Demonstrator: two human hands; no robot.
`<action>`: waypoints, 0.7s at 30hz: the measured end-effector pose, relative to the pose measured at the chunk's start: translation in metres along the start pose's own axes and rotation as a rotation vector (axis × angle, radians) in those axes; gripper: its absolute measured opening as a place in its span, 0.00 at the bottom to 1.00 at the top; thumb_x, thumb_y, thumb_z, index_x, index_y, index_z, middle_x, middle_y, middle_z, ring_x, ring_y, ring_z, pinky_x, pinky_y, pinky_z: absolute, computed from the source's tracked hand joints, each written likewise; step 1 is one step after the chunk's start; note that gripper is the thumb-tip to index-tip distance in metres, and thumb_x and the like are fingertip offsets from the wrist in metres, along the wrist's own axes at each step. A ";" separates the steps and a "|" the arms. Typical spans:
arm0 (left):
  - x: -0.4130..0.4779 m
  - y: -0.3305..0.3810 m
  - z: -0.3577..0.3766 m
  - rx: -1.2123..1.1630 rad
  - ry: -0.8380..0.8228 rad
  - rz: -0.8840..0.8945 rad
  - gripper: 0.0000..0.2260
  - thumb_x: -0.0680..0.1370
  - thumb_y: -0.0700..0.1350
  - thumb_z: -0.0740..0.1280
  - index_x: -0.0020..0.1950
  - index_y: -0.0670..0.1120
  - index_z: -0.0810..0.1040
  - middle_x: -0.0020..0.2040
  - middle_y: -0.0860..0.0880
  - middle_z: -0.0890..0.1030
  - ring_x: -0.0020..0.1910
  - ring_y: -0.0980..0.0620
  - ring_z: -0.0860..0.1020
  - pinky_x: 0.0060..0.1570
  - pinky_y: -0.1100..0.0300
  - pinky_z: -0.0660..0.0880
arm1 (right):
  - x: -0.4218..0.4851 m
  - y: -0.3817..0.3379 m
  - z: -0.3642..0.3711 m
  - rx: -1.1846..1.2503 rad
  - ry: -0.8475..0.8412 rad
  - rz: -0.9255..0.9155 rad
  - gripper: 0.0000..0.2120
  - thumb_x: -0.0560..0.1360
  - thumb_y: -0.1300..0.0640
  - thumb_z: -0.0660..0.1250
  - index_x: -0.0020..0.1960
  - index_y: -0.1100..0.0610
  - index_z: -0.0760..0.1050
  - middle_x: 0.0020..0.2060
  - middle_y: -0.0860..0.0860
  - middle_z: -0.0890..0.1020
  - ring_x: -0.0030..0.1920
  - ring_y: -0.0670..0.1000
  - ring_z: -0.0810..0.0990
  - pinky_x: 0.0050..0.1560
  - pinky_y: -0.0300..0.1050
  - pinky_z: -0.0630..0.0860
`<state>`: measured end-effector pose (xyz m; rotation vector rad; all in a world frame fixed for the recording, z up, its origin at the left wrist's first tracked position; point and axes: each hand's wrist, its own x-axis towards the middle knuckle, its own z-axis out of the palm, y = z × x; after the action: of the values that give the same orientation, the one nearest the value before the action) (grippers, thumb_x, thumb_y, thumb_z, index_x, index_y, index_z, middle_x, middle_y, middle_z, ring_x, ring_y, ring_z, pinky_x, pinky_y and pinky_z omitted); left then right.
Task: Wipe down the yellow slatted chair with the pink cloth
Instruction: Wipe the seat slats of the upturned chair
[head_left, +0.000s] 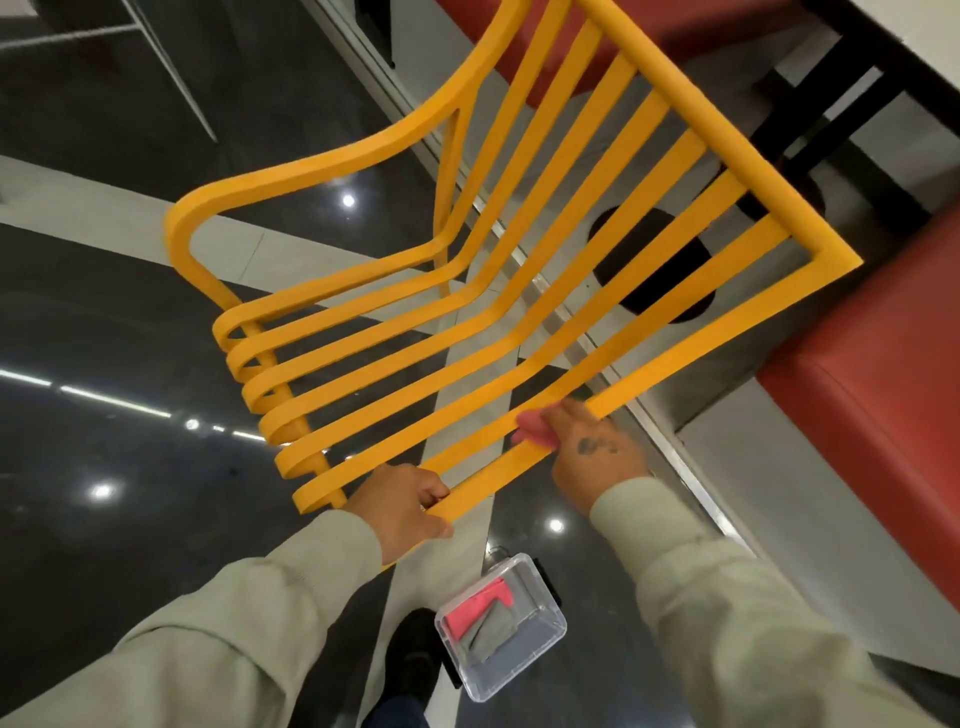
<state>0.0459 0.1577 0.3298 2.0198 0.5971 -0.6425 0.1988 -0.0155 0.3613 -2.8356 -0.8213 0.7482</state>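
- The yellow slatted chair (467, 291) is held up off the floor and tilted, its curled slat ends to the left and its straight frame bar to the upper right.
- The dark glossy floor (104, 519) shows through the gaps between the slats, with pale bands crossing it and spots of reflected light.
- The left hand (402, 512), in a pale sleeve, is clenched around the chair's nearest slat close to its lower end, fingers wrapped over the top edge.
- A clear plastic box (501, 626) sits on the floor below and between the two hands, holding a folded pink cloth and a grey one; a dark shoe (413, 654) stands just beside its left edge.
- The pink cloth (537, 428) is bunched against the nearest slats, further along them than the left hand.
- The right hand (592, 449) grasps that cloth and presses it onto the slat, its fingers partly hidden by the fabric.
- Red padded seats (878, 395) stand at the right edge, beyond the chair.
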 end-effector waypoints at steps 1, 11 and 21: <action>-0.004 -0.005 -0.002 -0.006 0.000 -0.014 0.14 0.69 0.50 0.76 0.54 0.51 0.83 0.50 0.53 0.84 0.49 0.57 0.80 0.54 0.61 0.77 | -0.008 -0.018 0.016 0.047 -0.044 -0.033 0.31 0.72 0.69 0.60 0.66 0.39 0.73 0.65 0.43 0.71 0.61 0.55 0.76 0.59 0.49 0.76; -0.034 -0.056 -0.021 -0.076 -0.104 -0.070 0.15 0.69 0.46 0.76 0.55 0.53 0.83 0.52 0.54 0.84 0.52 0.57 0.80 0.58 0.59 0.76 | -0.014 -0.044 0.005 0.023 -0.318 -0.087 0.26 0.74 0.62 0.57 0.64 0.37 0.73 0.65 0.42 0.76 0.62 0.53 0.76 0.62 0.50 0.74; -0.049 -0.092 -0.013 -0.193 -0.042 -0.031 0.14 0.72 0.43 0.75 0.57 0.52 0.83 0.53 0.55 0.83 0.53 0.60 0.80 0.55 0.68 0.75 | -0.017 -0.057 0.003 -0.008 -0.176 -0.011 0.17 0.80 0.55 0.60 0.56 0.34 0.77 0.59 0.38 0.77 0.57 0.50 0.78 0.55 0.45 0.75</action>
<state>-0.0462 0.2046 0.3107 1.8163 0.6416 -0.6202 0.1573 0.0238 0.3784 -2.7993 -0.8630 1.0072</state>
